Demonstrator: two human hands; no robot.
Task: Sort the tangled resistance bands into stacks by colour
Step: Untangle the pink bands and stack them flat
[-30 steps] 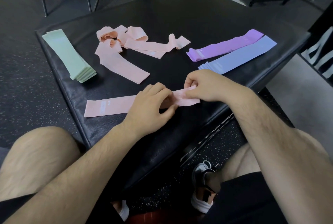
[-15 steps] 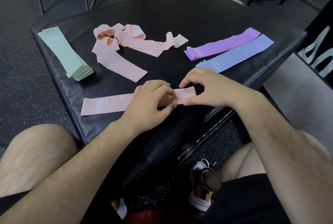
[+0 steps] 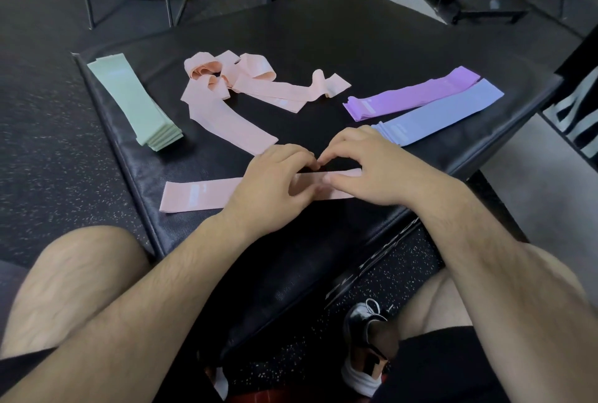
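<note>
Head view: a flat band (image 3: 194, 197), pink, lies near the front edge of the mat (image 3: 323, 46), with both hands on its right half.
Left hand (image 3: 271, 182): fingers curled over the band's far edge and thumb on top, a narrow hold. I cannot tell whether the fingertips reach under the edge.
Right hand (image 3: 372, 169): the same narrow hold, with its thumb tip almost meeting the left thumb and the band's right end just showing under it.
Band axis: left to right across the person, roughly along the mat's near edge. Its free end lies out past the left hand.
Tangle (image 3: 246, 85): looped and knotted pink bands, beyond the hands and to the left. One tail runs down to just beside the left knuckles.
Nearer hand: the left. The right hand would have to cross over it to reach the tangle.
Stacks: a green stack (image 3: 136, 101) at the far left, and a purple stack (image 3: 411, 93) and blue stack (image 3: 443, 114) side by side on the right. The blue end lies just behind the right hand.
Step, judged: smoothing the first pink band as the base of a pink stack.
Next move, judged: reach forward and left for the near tail, then lay it along the same left-to-right axis.
Risk: pulling that tail may tighten the knot.
</note>
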